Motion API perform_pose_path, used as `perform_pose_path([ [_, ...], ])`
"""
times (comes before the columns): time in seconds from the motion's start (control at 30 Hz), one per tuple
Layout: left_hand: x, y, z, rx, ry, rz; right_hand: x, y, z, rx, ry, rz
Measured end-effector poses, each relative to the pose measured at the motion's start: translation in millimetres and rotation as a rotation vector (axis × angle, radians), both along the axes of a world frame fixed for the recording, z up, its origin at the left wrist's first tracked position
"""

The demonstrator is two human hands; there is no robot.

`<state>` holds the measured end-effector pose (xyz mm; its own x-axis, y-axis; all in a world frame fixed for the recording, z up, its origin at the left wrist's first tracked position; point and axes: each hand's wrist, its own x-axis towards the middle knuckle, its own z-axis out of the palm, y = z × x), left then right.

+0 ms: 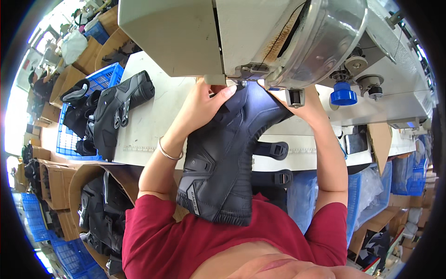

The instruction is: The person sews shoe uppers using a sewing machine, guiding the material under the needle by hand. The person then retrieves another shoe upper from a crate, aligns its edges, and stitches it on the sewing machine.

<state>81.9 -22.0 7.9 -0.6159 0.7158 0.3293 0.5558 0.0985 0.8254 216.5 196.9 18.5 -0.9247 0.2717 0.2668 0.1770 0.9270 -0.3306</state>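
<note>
A black boot upper [218,172] with ribbed edges and hanging buckle straps [273,149] stretches from under the sewing machine's head [251,69] down to my chest. Its far part lies beneath the needle area, lit by the machine's lamp. My left hand [209,102] grips the boot upper's edge left of the needle, thumb on top and fingers partly hidden. On the other side, my right hand [304,104] holds the boot upper's right portion, its fingers partly covered by the machine. The stitching point itself is hidden.
Another black boot upper [123,107] lies at the table's left, beside a blue crate [60,132] of black pieces. A cardboard box [76,186] of boot uppers stands at lower left. Right of me are a phone [356,143] and blue bins [371,195] with clear plastic bags.
</note>
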Motion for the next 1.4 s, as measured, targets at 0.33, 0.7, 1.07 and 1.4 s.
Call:
perform_pose_path([
  [0.33, -2, 5, 9, -0.024, -0.29, -0.1, 3, 2, -13, 0.032, 0.048, 0.059],
  [0.7, -11, 5, 26, -0.21, -0.323, -0.188, -15, 29, -48, 0.165, -0.428, 0.074],
  [1.07, -24, 19, 9, -0.048, -0.183, -0.272, -29, 56, -68, 0.138, -0.526, 0.033],
  [1.4, -18, 17, 18, 0.023, -0.307, -0.302, -32, 75, -85, 0.21, -0.516, -0.085],
])
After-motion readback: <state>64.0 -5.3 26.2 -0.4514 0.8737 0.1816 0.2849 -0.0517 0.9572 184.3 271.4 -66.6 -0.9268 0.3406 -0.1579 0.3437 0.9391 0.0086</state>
